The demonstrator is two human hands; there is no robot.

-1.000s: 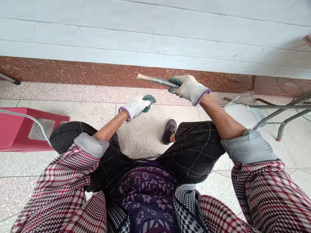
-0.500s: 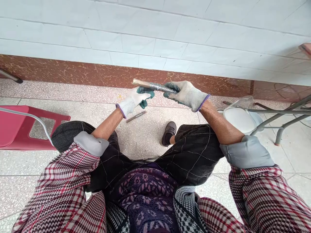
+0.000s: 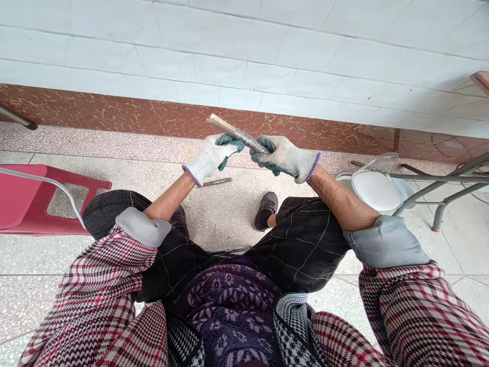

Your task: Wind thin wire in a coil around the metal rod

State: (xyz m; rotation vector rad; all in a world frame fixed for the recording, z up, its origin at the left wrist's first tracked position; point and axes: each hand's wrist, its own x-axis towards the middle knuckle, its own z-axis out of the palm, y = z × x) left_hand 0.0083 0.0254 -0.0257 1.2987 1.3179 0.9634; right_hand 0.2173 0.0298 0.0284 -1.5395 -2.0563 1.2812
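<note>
Both of my hands wear white knit gloves with green coated fingers and purple cuffs. Between them is a wooden stick (image 3: 222,124) with silvery wire (image 3: 250,139) wound around its right part. My left hand (image 3: 216,155) is closed around the stick near the left end of the winding, and the bare wood juts out beyond it. My right hand (image 3: 280,154) grips the wire-wound end, hiding the stick's tip. Below the left glove a second, thin rod (image 3: 217,182) lies on the floor, partly covered by that glove.
A red plastic stool (image 3: 26,196) stands at the left. To the right are a white round seat or lid (image 3: 376,189) and grey metal legs (image 3: 443,186). A white tiled wall (image 3: 244,46) with a red-brown skirting (image 3: 114,112) runs ahead. My shoe (image 3: 266,210) rests on the speckled floor.
The stick has tilted more steeply, its bare end slightly higher and its wire-wound end lower. My right hand has moved a little left and down with it. My left hand has barely moved.
</note>
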